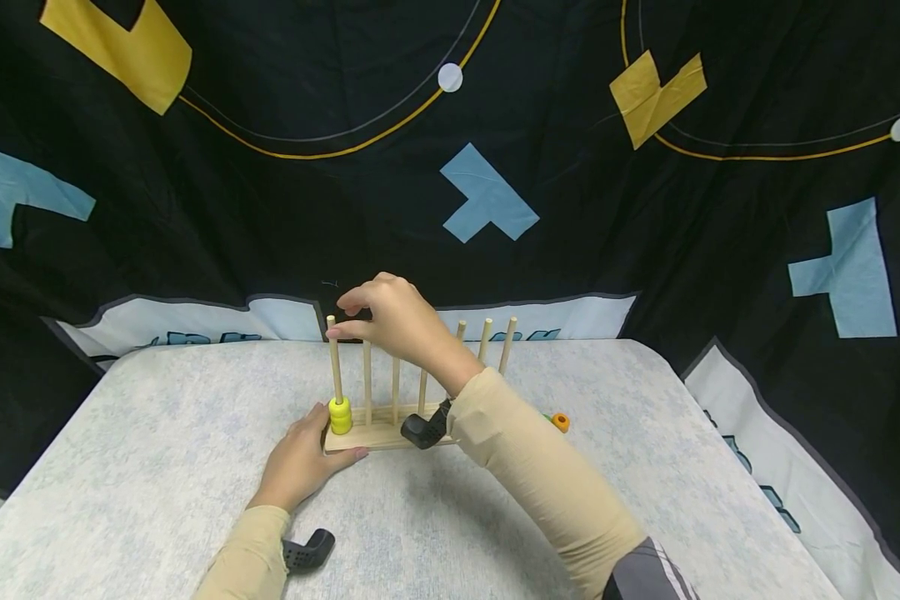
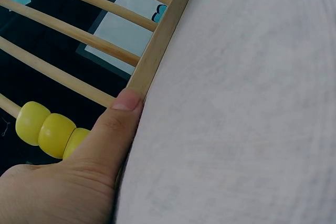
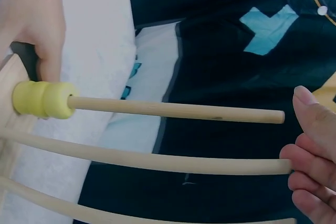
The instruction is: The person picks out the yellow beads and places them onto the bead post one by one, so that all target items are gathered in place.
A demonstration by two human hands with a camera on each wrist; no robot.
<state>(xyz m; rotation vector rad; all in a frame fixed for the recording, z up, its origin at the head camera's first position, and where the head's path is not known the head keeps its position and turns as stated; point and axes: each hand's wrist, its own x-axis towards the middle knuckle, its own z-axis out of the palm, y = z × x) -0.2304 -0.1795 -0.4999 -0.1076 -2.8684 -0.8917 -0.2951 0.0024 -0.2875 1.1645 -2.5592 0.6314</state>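
A wooden abacus frame [image 1: 382, 435] with several upright rods stands on the table. Yellow beads [image 1: 340, 415] are stacked at the bottom of its leftmost rod [image 3: 178, 110]. My left hand [image 1: 296, 462] grips the left end of the base, thumb along the front edge and fingers behind. Up at the top of the leftmost rod is my right hand [image 1: 401, 321], thumb and fingers apart with nothing between them. In the right wrist view its thumb lies just beyond that rod's tip, and its fingers overlap the neighbouring rod's end. The right forearm hides part of the frame in the head view.
Right of the frame, an orange bead [image 1: 561, 422] lies on the pale table [image 1: 645, 467], with a bit of green beside it, partly behind the right sleeve [image 1: 547, 483]. A black patterned cloth [image 1: 307, 225] hangs behind the table.
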